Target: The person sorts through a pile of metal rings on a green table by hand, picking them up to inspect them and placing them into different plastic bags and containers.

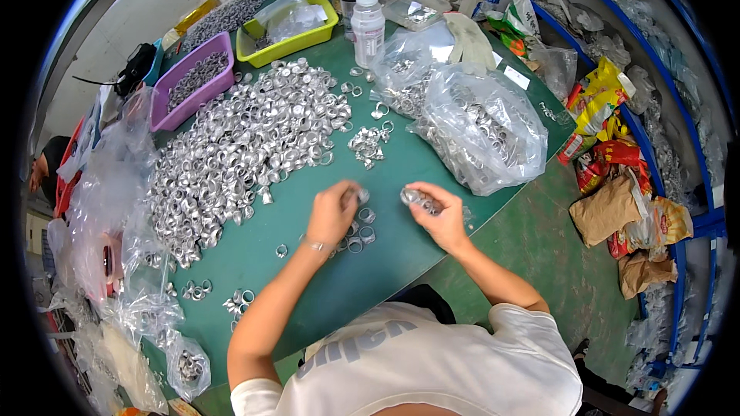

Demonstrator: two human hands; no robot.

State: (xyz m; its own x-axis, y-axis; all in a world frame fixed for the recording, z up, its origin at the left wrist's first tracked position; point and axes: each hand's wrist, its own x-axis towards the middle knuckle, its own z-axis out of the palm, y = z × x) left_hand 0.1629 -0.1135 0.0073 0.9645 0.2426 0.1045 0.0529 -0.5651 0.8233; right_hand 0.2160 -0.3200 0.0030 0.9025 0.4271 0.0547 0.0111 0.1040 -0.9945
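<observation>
A large heap of silvery metal rings [254, 139] is spread over the green table [393, 239]. Near the table's front edge, my right hand [438, 219] is closed around several rings [420, 200], which show between thumb and fingers. My left hand [333, 212], slightly blurred, pinches what looks like a metal ring [361, 195] at its fingertips. Just beside and below the left hand lies a small group of loose rings [358, 235]. A separate little cluster of rings [369, 145] sits farther back, between the heap and a clear plastic bag [482, 131] filled with more of them.
Behind the heap stand a purple bin [193, 81] and a yellow-green bin [289, 31]. A white bottle [368, 31] stands at the back. Clear plastic sheeting [116, 200] covers the left side. Blue shelving [640, 146] with bags is on the right.
</observation>
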